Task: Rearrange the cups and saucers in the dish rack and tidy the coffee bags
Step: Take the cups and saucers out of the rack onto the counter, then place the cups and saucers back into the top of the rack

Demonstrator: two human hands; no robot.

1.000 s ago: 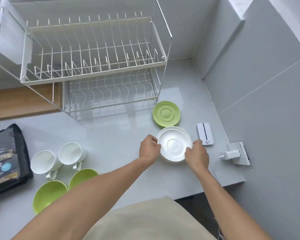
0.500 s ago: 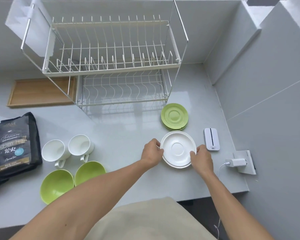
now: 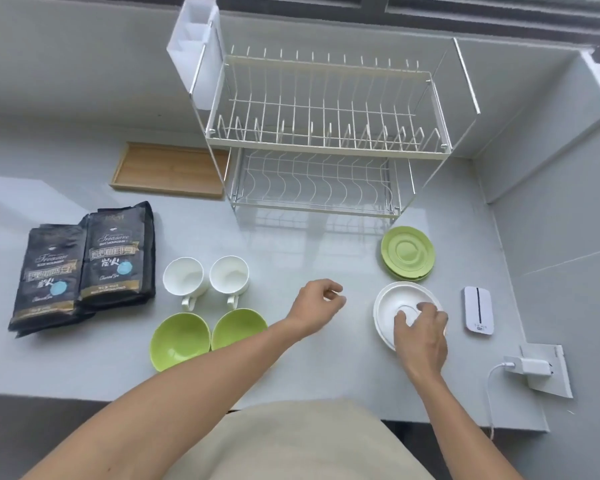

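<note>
right hand (image 3: 421, 336): fingers curled on white saucer stack (image 3: 388, 306), countertop's right edge | left hand (image 3: 317, 303): loosely curled, empty, hovering mid-counter

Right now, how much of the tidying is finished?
Hardly any. The dish rack holds nothing yet. In hand: the right hand rests on the white saucers; the left hand hovers free. Left to do: the green saucers, white cups, green cups and coffee bags all sit on the counter.
</note>
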